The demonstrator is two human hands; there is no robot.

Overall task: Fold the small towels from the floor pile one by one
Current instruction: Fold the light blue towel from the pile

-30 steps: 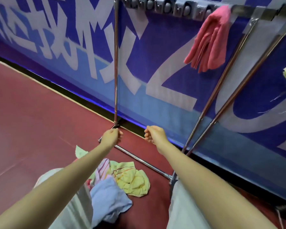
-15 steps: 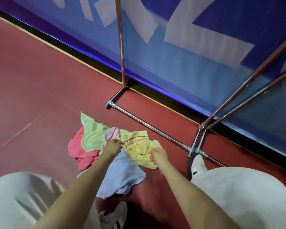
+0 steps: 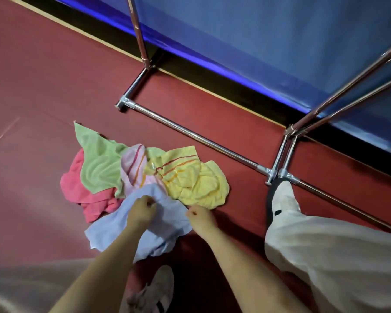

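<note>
A loose pile of small towels lies on the red floor: a green one [image 3: 99, 163], a pink one [image 3: 84, 195], a pale pink striped one [image 3: 133, 168], a yellow striped one [image 3: 190, 179] and a light blue one [image 3: 113, 227] nearest to me. My left hand [image 3: 142, 211] grips the light blue towel near its top middle, fingers curled into the cloth. My right hand [image 3: 199, 216] is curled at the same towel's right edge and pinches it there, just below the yellow towel.
A chrome drying rack's base bar [image 3: 190, 134] runs diagonally behind the pile, with uprights [image 3: 140, 37] at left and slanted legs [image 3: 348, 82] at right. A blue banner wall [image 3: 257, 41] stands behind. My light trouser legs [image 3: 325, 256] and shoes [image 3: 282, 197] flank the pile.
The view dropped from the rack to the floor pile. Both hands came down from in front of the rack, reached the yellow and pink towels, then shifted nearer to the light blue towel.
</note>
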